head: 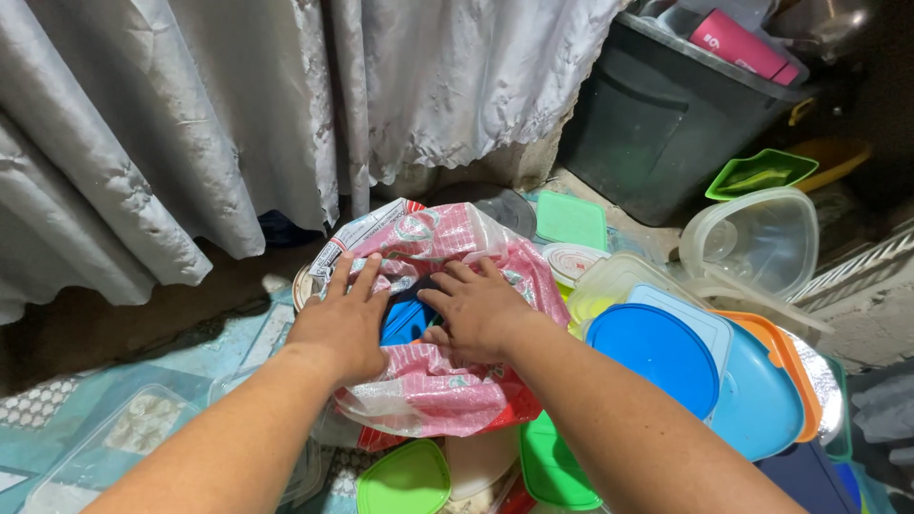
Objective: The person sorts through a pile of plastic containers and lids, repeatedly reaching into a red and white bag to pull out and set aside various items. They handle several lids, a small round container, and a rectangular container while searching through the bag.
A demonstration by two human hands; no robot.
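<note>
Hands press flat on a pink plastic bag (428,381) in the middle of the floor: left hand (341,324) and right hand (474,309), fingers spread, gripping nothing, either side of a blue lid (405,322) showing inside. Right of the bag lies a round blue lid (655,357); grey curtain (190,124) hangs far left.

A pale grey embroidered curtain (286,105) is hanging in front of me, its lacy hem falling just short of the ground. Under it a rough grey concrete ledge (505,167) is showing, dim in the shadow. I am kneeling on a teal patterned floor mat (248,338) that is spreading out to my left. A large dark grey plastic storage bin (666,119) is standing in the far right corner, catching soft daylight along its rim.
</note>
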